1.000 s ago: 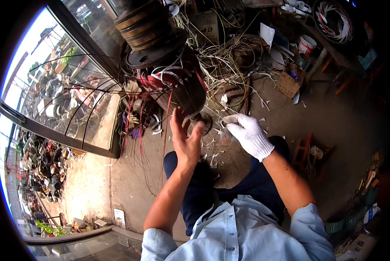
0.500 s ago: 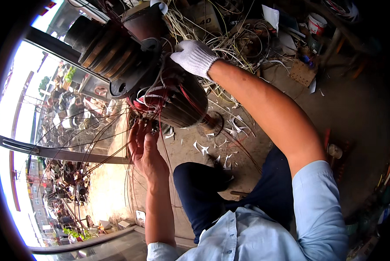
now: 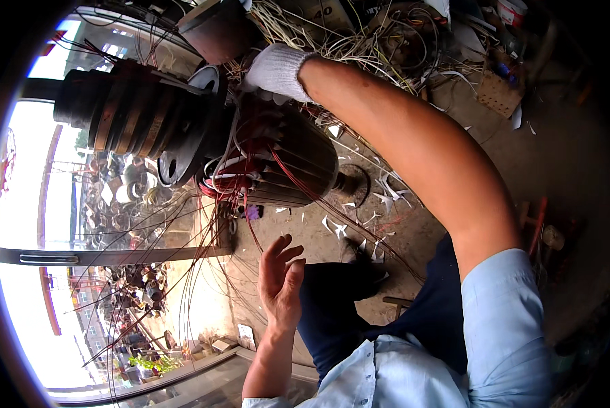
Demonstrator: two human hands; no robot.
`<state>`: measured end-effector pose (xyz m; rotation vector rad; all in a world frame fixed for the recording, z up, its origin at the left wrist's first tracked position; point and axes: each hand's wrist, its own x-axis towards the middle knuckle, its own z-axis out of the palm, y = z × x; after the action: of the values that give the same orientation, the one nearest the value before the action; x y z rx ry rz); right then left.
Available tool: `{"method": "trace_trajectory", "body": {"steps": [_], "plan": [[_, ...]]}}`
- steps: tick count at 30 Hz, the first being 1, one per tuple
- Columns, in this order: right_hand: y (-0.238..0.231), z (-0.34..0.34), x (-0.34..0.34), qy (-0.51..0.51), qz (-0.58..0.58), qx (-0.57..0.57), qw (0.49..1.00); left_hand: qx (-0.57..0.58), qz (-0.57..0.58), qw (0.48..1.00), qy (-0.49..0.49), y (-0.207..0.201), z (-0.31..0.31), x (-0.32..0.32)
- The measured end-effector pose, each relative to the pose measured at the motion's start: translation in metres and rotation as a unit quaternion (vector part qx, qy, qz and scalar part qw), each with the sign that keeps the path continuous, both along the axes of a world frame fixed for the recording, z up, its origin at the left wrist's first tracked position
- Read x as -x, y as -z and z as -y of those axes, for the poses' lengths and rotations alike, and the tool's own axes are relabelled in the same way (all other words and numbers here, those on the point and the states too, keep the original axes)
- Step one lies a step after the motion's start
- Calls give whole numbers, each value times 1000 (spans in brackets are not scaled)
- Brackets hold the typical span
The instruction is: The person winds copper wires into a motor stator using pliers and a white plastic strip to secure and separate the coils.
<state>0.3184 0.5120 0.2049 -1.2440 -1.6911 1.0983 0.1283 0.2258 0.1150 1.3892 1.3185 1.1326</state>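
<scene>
A large motor rotor (image 3: 291,170) with a ribbed dark core lies tilted ahead of me, its stack of slip rings (image 3: 131,115) pointing left. Red winding leads (image 3: 233,183) and white sleeved cords bunch between the core and a dark round flange (image 3: 182,160). My right hand (image 3: 278,71), in a white knit glove, rests at the far upper side of the rotor by the bundled leads; its fingertips are hidden. My bare left hand (image 3: 281,285) is raised below the core, fingers loosely bent and apart. A thin red lead hangs close to its fingertips.
Tangled cables (image 3: 380,41) heap at the back beside a brown cylindrical part (image 3: 216,30). White scraps (image 3: 386,190) litter the floor near my foot. Long thin wires (image 3: 182,265) trail down on the left, before a window frame (image 3: 114,257). A perforated brown board (image 3: 499,92) lies back right.
My left hand has come away from the winding leads, down and toward me. My gloved right hand has shifted slightly up and left. The whole view has turned a little.
</scene>
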Motion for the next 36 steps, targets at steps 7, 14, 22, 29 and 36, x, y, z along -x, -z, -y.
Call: {"method": "trace_trajectory", "body": {"steps": [7, 14, 22, 29, 36], "plan": [[22, -62, 14, 1, 379, -448, 810, -87, -416, 905, -18, 84, 33, 35], [33, -137, 79, 86, 140, -322, 933, -141, -489, 861, -9, 95, 32, 23], [17, -91, 53, -11, 251, -250, 935, -163, -466, 869, -29, 94, 28, 16], [35, -123, 34, -21, 246, -245, 938, -189, -453, 871, -18, 96, 21, 15], [18, -70, 35, 11, 111, -210, 971, -203, -439, 874, -31, 94, 27, 18]]}}
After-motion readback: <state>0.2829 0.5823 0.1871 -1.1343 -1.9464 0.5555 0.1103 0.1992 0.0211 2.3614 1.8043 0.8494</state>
